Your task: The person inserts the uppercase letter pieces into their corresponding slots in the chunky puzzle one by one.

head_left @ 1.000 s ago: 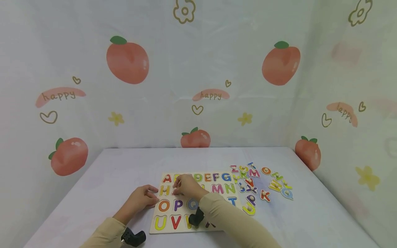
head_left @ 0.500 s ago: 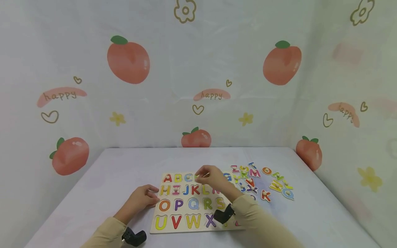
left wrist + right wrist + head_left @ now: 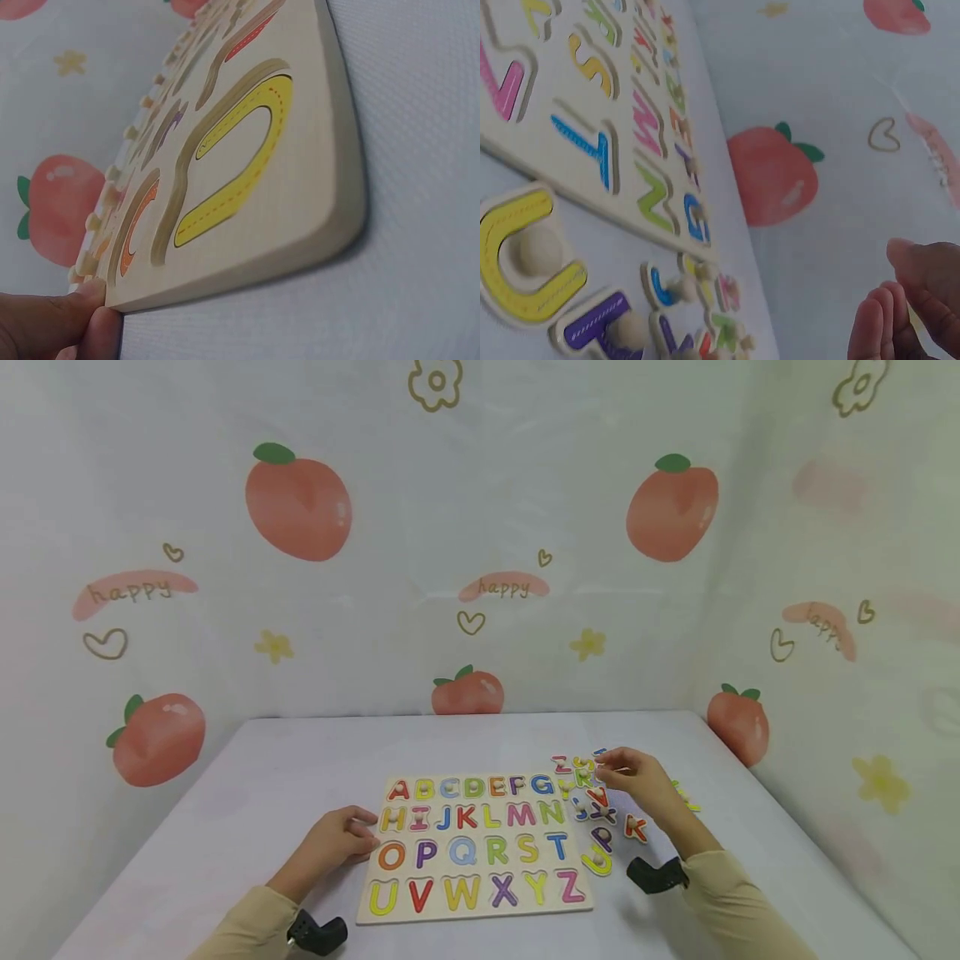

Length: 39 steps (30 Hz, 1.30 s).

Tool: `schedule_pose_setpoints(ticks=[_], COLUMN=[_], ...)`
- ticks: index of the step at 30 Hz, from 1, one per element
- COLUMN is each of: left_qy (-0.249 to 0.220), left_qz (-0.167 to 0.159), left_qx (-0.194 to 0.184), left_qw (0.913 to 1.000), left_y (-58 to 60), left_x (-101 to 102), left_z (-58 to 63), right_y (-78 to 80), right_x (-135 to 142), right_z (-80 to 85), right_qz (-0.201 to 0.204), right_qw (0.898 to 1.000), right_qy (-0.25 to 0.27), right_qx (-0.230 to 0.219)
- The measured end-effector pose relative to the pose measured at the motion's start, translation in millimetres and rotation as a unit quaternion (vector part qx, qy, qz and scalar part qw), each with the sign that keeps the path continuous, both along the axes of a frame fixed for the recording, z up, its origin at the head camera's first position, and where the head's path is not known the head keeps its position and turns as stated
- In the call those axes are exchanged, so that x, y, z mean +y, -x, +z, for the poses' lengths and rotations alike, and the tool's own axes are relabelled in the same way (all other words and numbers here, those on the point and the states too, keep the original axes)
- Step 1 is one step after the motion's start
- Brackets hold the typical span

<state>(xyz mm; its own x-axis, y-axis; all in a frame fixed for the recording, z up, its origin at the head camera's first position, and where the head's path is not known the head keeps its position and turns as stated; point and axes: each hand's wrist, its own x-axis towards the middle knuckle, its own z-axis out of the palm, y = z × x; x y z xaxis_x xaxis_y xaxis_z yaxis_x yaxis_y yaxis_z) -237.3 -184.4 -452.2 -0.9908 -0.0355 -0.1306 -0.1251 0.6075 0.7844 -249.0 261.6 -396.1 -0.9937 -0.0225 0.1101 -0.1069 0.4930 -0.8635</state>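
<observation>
My left hand holds the left edge of a wooden alphabet puzzle board; in the left wrist view its thumb lies at the board's edge with a finger below. Knobbed letter pieces sit in the top row, A to G, and in the H and I slots. Other slots show printed letters without knobs. My right hand hovers over the loose knobbed letters right of the board, its thumb and fingers apart in the right wrist view with nothing between them. It hides some pieces behind it.
Loose letters lie beside the board's right edge: a yellow U, a purple P, a red K, a purple X and a pink Z, among several others. A white cloth covers the table, with a fruit-print curtain behind.
My right hand has moved from over the I slot, across the board, to the loose letters at the right. The I piece now shows in its slot. My left hand stays at the board's edge.
</observation>
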Motion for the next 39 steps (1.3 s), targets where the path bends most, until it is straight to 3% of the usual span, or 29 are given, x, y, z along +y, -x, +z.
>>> schedule_pose_setpoints(ticks=[6,13,24,35,39], left_qy=[0.003,-0.001,0.000,-0.006,-0.009], left_qz=[0.005,0.006,0.005,0.004,0.005], left_qx=[-0.002,0.002,0.002,0.007,0.003], left_qw=[1.0000,1.0000,1.0000,0.9999,0.9999], left_y=[-1.6,-0.8,-1.4,-1.4,-1.0], left_x=[0,0,1,1,1], left_z=[2.0,0.4,1.7,1.4,1.1], right_y=[-0.1,12.8,30.4,33.3,32.4], right_x=[19,12,-1,-3,-6], right_z=[-15.8,-31.9,-36.6,-36.3,-35.8], right_qz=[-0.006,0.028,0.071,0.100,0.088], right_qw=[1.000,0.999,0.989,0.980,0.980], right_qy=[0.005,-0.014,-0.103,-0.141,-0.149], right_qx=[-0.018,-0.037,-0.083,-0.098,-0.098])
